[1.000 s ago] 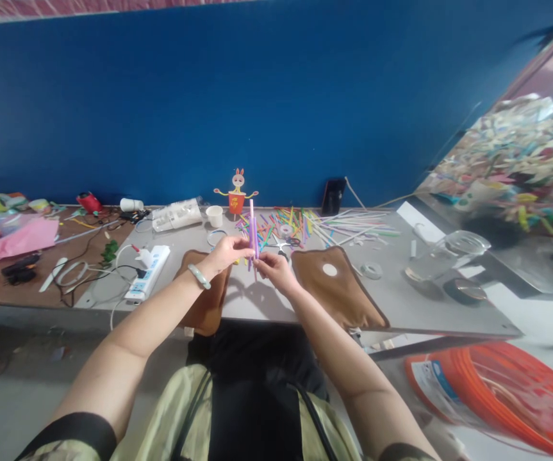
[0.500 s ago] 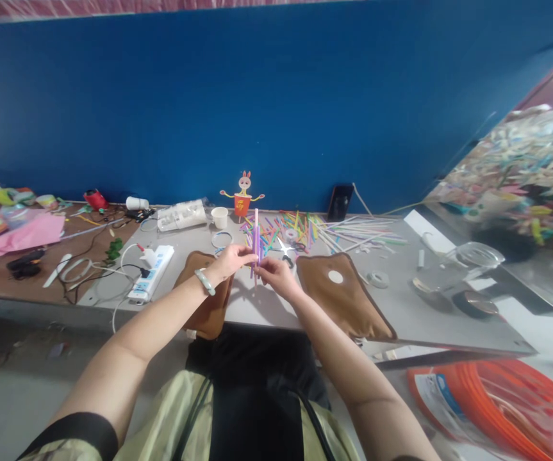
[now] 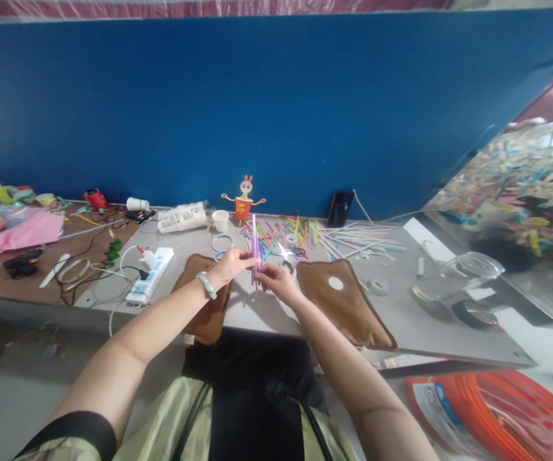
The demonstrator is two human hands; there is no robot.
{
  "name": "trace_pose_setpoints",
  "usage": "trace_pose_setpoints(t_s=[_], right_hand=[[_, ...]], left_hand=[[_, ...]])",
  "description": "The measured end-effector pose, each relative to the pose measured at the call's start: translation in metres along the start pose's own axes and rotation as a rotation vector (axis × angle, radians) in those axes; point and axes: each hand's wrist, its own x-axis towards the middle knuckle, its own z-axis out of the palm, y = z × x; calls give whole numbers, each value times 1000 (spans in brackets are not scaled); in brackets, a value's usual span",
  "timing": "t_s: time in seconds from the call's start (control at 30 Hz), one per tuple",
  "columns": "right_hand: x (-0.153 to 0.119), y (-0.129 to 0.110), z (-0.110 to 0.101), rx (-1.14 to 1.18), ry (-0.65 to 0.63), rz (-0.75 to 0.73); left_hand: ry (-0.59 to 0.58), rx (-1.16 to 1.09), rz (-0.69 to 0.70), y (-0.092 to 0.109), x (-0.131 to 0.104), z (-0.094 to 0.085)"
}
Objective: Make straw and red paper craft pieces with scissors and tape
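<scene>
Several purple drinking straws (image 3: 255, 240) stand nearly upright as a small bundle between my two hands, above the table. My left hand (image 3: 234, 264), with a pale green bangle on the wrist, pinches the bundle from the left. From the right, the fingers of my right hand (image 3: 276, 280) close on its lower part. Behind the hands, cut straw pieces in many colours (image 3: 276, 230) lie scattered. Scissors (image 3: 286, 256) with open blades rest just past my right hand. A paper-cup figure with rabbit ears (image 3: 243, 206) stands by the blue panel.
Two brown pouches (image 3: 341, 298) flank the hands. A power strip (image 3: 150, 276), a white paper cup (image 3: 220, 221) and a bagged stack of cups (image 3: 182, 218) are to the left. Rightward are a phone (image 3: 341, 208), long straws (image 3: 367, 237), a tape roll (image 3: 377, 287) and a glass jug (image 3: 453, 278).
Both hands still hold the straws, now slightly lower in view. The whole scene has shifted a little downward as the camera tilted.
</scene>
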Motion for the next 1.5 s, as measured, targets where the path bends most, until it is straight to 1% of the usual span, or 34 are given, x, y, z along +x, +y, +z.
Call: trace_pose_setpoints(t_s=[0.13, 0.23, 0.37, 0.5, 0.6, 0.7, 0.8, 1.0, 1.07, 1.2, 1.27, 1.3, 1.43, 1.5], right_hand=[[0, 2, -1, 23, -7, 24], [-2, 3, -1, 45, -46, 67], [-6, 2, 1, 45, -83, 85], [-8, 2, 3, 49, -96, 81], [-9, 5, 2, 64, -103, 92], [-8, 8, 2, 75, -86, 104], [-9, 10, 2, 80, -75, 106], [-13, 5, 4, 78, -110, 94], [-14, 5, 4, 81, -108, 95], [-14, 5, 3, 95, -65, 117], [-15, 4, 4, 103, -58, 127], [-15, 3, 4, 99, -64, 128], [-18, 0, 8, 65, -93, 114], [-20, -1, 10, 80, -81, 112]], left_hand=[[14, -53, 38, -2, 2, -1], [56, -140, 70, 2, 5, 0], [145, -168, 55, 9, 6, 2], [183, -163, 50, 9, 6, 4], [185, -167, 26, 11, 5, 4], [130, -165, -6, 15, 3, 4], [96, -168, 1, 19, 1, 5], [196, -158, -2, 19, 0, 8], [167, -163, -18, 20, -1, 7], [9, -148, -53, 23, -4, 3], [-14, -132, -55, 25, -6, 3], [4, -130, -47, 26, -7, 3], [146, -131, 36, 27, -11, 8], [185, -125, 66, 27, -12, 9]])
